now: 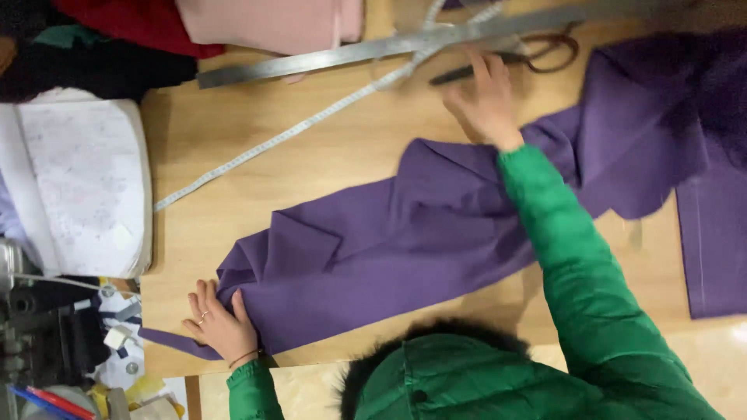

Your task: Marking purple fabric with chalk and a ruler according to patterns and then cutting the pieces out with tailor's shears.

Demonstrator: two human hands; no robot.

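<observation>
A long strip of purple cloth (405, 233) lies creased across the wooden table (233, 132). The left hand (220, 323) rests flat and open on the cloth's near-left end, fingers spread, pinning it rather than gripping. The right hand (486, 101) reaches far across, past the cloth's upper edge, toward the scissors (529, 58); it is blurred, so whether it grips anything cannot be told. A metal ruler (350, 54) and a tape measure (280, 136) lie beyond the cloth, near the right hand.
</observation>
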